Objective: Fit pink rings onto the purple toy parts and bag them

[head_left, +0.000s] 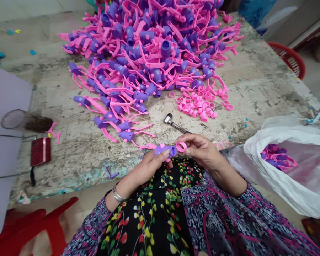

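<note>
My left hand (154, 163) is closed around a purple plastic piece (161, 150) with pink arms, its round open end turned to the right. Between thumb and fingers, my right hand (205, 151) pinches a small pink ring (181, 147), held close beside that open end. Whether the two parts touch, I cannot tell. Just beyond my hands, a small hammer (173, 122) with a metal head lies on the table. Behind it is a heap of loose pink rings (196, 103).
A large pile of purple-and-pink pieces (149, 53) covers the back of the worn table (77, 160). At left lie a drinking glass (26, 121) and a dark red device (40, 151). A white plastic bag (272, 131) holding similar pieces stands at right, near a red basket (288, 57).
</note>
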Demonstrator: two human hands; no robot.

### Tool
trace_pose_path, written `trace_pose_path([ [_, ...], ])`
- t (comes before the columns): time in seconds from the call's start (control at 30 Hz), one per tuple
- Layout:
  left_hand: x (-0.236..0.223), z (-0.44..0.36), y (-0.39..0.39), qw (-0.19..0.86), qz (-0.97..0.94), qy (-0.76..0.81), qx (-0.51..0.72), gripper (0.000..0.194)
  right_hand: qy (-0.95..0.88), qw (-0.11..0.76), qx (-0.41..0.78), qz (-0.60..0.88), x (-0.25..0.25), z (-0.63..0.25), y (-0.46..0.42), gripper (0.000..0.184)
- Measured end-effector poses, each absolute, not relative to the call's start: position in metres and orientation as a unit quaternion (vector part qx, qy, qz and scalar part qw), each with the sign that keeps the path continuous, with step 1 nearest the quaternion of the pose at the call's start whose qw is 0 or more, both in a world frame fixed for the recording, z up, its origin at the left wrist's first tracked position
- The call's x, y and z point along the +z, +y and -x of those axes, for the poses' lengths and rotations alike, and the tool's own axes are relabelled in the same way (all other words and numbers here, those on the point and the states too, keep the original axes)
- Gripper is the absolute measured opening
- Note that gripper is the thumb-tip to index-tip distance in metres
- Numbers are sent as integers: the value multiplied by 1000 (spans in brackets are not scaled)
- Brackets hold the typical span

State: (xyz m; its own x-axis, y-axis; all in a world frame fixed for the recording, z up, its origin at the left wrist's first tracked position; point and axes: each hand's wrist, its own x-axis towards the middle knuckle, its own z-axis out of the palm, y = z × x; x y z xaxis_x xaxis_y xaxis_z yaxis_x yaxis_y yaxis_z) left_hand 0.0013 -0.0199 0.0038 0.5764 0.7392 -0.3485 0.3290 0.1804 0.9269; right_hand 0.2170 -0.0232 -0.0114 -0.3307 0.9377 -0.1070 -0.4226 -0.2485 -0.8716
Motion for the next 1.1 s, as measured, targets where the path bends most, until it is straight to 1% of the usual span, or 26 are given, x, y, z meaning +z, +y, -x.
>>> trace_pose_path([
  [0.33,3,-3,-20,639,-604,446,170,53,-386,467,727,324,-16,-217,-23,25],
  [0.5,0,-3,-20,649,-593,448,166,53,-368,455,739,333,-17,-217,-23,30],
  [0.67,1,-3,-21,659,-581,448,165,54,-376,455,733,338,-19,-218,-22,27],
  [1.1,2,-6,-18,679,-548,458,167,53,-384,450,733,336,-25,-219,-18,27],
])
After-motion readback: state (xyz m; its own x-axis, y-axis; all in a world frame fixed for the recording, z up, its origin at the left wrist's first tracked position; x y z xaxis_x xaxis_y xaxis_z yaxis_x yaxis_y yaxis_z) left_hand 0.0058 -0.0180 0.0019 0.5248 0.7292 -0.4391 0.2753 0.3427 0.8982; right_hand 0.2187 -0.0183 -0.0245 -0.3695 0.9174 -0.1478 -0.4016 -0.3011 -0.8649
